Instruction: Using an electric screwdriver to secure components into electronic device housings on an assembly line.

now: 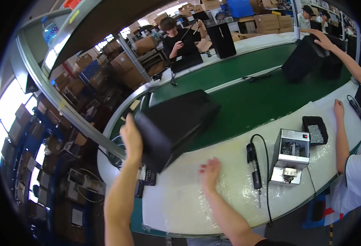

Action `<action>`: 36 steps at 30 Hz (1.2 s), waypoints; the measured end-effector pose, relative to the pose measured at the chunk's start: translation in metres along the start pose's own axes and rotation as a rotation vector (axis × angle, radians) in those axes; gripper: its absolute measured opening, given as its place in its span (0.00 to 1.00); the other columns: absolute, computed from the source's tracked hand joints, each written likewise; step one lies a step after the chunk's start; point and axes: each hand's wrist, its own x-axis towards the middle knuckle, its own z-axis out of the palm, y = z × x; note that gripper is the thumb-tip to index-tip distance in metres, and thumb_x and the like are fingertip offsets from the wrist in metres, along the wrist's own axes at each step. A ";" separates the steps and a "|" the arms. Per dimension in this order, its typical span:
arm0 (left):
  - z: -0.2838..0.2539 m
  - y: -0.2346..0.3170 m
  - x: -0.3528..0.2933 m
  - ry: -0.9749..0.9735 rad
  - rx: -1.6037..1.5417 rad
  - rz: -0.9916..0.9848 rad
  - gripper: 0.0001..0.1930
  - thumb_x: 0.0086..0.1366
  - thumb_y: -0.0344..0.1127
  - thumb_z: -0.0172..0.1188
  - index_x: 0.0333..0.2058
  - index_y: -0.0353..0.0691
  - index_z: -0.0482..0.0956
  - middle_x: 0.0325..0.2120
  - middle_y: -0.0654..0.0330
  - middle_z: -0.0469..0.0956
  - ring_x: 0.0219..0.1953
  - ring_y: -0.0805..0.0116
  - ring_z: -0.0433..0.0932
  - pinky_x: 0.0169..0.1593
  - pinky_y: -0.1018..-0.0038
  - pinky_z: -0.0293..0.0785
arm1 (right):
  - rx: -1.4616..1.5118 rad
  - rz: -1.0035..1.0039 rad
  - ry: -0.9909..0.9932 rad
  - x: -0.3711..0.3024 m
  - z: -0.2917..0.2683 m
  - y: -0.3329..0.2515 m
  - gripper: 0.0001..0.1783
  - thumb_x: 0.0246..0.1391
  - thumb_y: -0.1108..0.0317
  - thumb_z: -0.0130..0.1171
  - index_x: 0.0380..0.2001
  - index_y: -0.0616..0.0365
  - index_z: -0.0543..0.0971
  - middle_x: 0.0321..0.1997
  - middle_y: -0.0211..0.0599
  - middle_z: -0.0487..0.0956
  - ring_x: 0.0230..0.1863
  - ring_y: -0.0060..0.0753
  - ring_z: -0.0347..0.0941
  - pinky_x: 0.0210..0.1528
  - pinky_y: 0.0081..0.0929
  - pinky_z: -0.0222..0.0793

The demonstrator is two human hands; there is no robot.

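A large black box-shaped cabinet (180, 119) is tilted over the near edge of the green conveyor belt. My left hand (132, 139) grips its left end, with some fingers hidden by the cabinet. My right hand (210, 174) is open above the pale, film-covered worktop (180, 205), apart from the cabinet and holding nothing. To the right of it lies an electric screwdriver (254, 166) with a black cord, its bit pointing toward me.
A metal screw feeder (293, 151) and a black tray of screws (315, 131) stand at the right. The green belt (250, 108) runs beyond. A co-worker's hand (323, 41) touches another black cabinet (303, 59). Across the belt, a person (184, 43) works beside an upright black cabinet (222, 40).
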 end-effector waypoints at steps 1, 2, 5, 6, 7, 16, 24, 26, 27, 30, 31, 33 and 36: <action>-0.018 -0.012 -0.025 0.116 -0.268 -0.130 0.25 0.68 0.50 0.47 0.32 0.29 0.80 0.25 0.59 0.78 0.31 0.72 0.73 0.39 0.71 0.69 | 0.023 -0.081 0.067 0.007 -0.001 -0.005 0.18 0.64 0.68 0.44 0.56 0.59 0.62 0.47 0.38 0.69 0.39 0.27 0.72 0.33 0.23 0.72; -0.042 -0.027 -0.048 0.137 -0.454 -0.191 0.22 0.69 0.47 0.47 0.34 0.33 0.80 0.29 0.59 0.78 0.32 0.72 0.75 0.39 0.74 0.71 | -0.021 -0.176 0.084 0.006 0.002 -0.015 0.17 0.65 0.68 0.42 0.55 0.59 0.63 0.49 0.38 0.68 0.42 0.27 0.71 0.37 0.24 0.71; -0.109 -0.050 -0.127 0.245 -0.620 -0.264 0.18 0.71 0.43 0.44 0.39 0.34 0.76 0.34 0.58 0.77 0.32 0.70 0.77 0.39 0.74 0.74 | -0.096 -0.351 0.128 0.002 0.002 -0.047 0.16 0.66 0.69 0.40 0.55 0.60 0.63 0.51 0.38 0.68 0.47 0.29 0.69 0.44 0.25 0.69; -0.125 -0.054 -0.153 0.263 -0.603 -0.321 0.16 0.71 0.41 0.44 0.39 0.34 0.74 0.35 0.57 0.76 0.32 0.70 0.77 0.37 0.75 0.75 | -0.119 -0.452 0.171 0.005 -0.002 -0.057 0.16 0.66 0.69 0.40 0.55 0.60 0.64 0.52 0.37 0.68 0.48 0.29 0.68 0.47 0.26 0.67; -0.143 -0.075 -0.179 0.255 -0.683 -0.344 0.16 0.71 0.40 0.43 0.40 0.34 0.75 0.35 0.57 0.77 0.32 0.69 0.77 0.38 0.75 0.76 | -0.124 -0.443 0.158 0.006 -0.006 -0.064 0.16 0.66 0.69 0.40 0.55 0.60 0.64 0.52 0.37 0.68 0.48 0.29 0.68 0.47 0.26 0.67; -0.184 -0.208 -0.313 0.023 -1.397 -0.810 0.27 0.70 0.57 0.43 0.53 0.38 0.69 0.50 0.57 0.73 0.50 0.66 0.72 0.51 0.71 0.73 | -0.854 -0.838 0.252 0.019 -0.068 -0.092 0.20 0.58 0.72 0.50 0.54 0.64 0.66 0.53 0.49 0.69 0.54 0.42 0.67 0.55 0.37 0.62; -0.179 -0.214 -0.272 -0.063 -1.287 -1.016 0.22 0.65 0.52 0.48 0.41 0.38 0.77 0.40 0.56 0.78 0.41 0.63 0.76 0.44 0.69 0.73 | -1.747 -0.634 0.153 0.030 -0.114 -0.129 0.30 0.53 0.65 0.59 0.57 0.65 0.64 0.45 0.54 0.73 0.47 0.56 0.70 0.47 0.45 0.68; -0.179 -0.294 -0.274 -0.092 -1.360 -1.003 0.17 0.66 0.49 0.50 0.36 0.39 0.76 0.35 0.59 0.77 0.37 0.67 0.75 0.40 0.71 0.73 | -1.877 -0.478 0.112 0.030 -0.106 -0.131 0.31 0.52 0.63 0.60 0.56 0.65 0.64 0.42 0.53 0.74 0.47 0.54 0.71 0.46 0.45 0.69; -0.173 -0.334 -0.276 -0.132 -1.426 -0.974 0.14 0.66 0.45 0.52 0.31 0.41 0.76 0.29 0.62 0.76 0.33 0.71 0.75 0.36 0.73 0.72 | -1.863 -0.551 0.136 0.034 -0.109 -0.131 0.29 0.51 0.62 0.60 0.53 0.67 0.68 0.39 0.54 0.75 0.44 0.57 0.73 0.43 0.47 0.70; -0.151 -0.379 -0.268 -0.115 -0.742 -0.796 0.11 0.65 0.40 0.55 0.24 0.45 0.73 0.21 0.68 0.71 0.24 0.76 0.71 0.28 0.76 0.68 | -1.754 -0.407 0.067 0.033 -0.109 -0.141 0.27 0.49 0.62 0.60 0.50 0.68 0.71 0.41 0.56 0.75 0.45 0.58 0.72 0.45 0.45 0.70; -0.149 -0.371 -0.265 -0.121 -0.747 -0.802 0.11 0.65 0.40 0.55 0.24 0.45 0.73 0.21 0.68 0.71 0.24 0.76 0.71 0.28 0.76 0.68 | -1.762 -0.406 0.073 0.028 -0.112 -0.146 0.27 0.49 0.62 0.60 0.50 0.68 0.71 0.41 0.56 0.75 0.45 0.58 0.72 0.45 0.45 0.70; -0.147 -0.292 -0.243 -0.316 -1.352 -0.947 0.12 0.64 0.43 0.57 0.36 0.40 0.79 0.28 0.60 0.81 0.27 0.70 0.79 0.31 0.76 0.77 | -1.553 -0.565 0.049 0.005 -0.116 -0.169 0.26 0.48 0.63 0.60 0.47 0.69 0.72 0.42 0.56 0.75 0.44 0.58 0.73 0.46 0.43 0.69; -0.147 -0.269 -0.236 -0.313 -1.220 -0.782 0.10 0.64 0.41 0.58 0.35 0.41 0.79 0.27 0.60 0.81 0.26 0.71 0.79 0.29 0.77 0.76 | -1.240 -0.644 0.097 -0.048 -0.093 -0.221 0.20 0.50 0.68 0.60 0.45 0.67 0.71 0.37 0.47 0.75 0.38 0.41 0.74 0.43 0.33 0.71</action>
